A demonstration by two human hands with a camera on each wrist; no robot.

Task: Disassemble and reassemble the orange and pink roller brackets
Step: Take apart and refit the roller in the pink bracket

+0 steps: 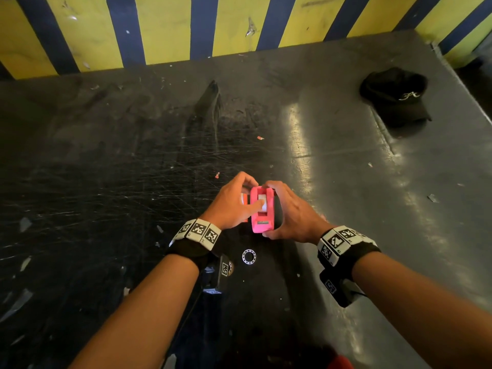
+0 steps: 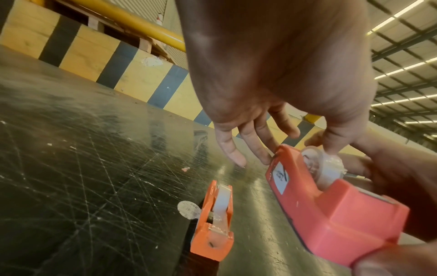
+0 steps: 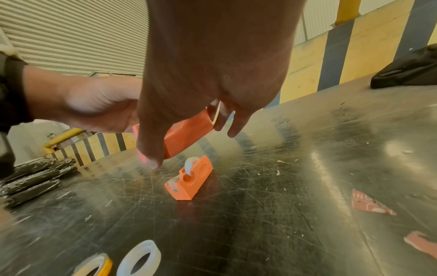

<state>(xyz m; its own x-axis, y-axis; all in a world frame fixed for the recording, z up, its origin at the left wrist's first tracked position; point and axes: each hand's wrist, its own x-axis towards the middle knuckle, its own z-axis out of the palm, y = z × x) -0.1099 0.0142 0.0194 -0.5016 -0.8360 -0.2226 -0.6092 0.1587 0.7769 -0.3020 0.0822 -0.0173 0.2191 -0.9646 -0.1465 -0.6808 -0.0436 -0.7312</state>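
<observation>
My right hand (image 1: 288, 213) grips the pink roller bracket (image 1: 262, 218) from its right side and holds it just above the dark table (image 1: 106, 169). My left hand (image 1: 235, 203) reaches in from the left. Its thumb presses on the white roller (image 1: 262, 201) seated in the bracket's slot, and its fingers curl over the far end. The left wrist view shows the pink bracket (image 2: 331, 214) with the thumb on the clear-white roller (image 2: 324, 164). The orange roller bracket (image 2: 212, 224) stands on the table under my left hand, roller in place, also seen as the orange bracket (image 3: 189, 179).
A black cap (image 1: 396, 97) lies at the table's far right. A ring (image 1: 249, 256) sits between my wrists. A white tape roll (image 3: 139, 259) and a yellow one (image 3: 94, 267) lie near me. Black wrapped bundles (image 3: 35, 181) lie to the left. A striped wall (image 1: 186, 27) borders the back.
</observation>
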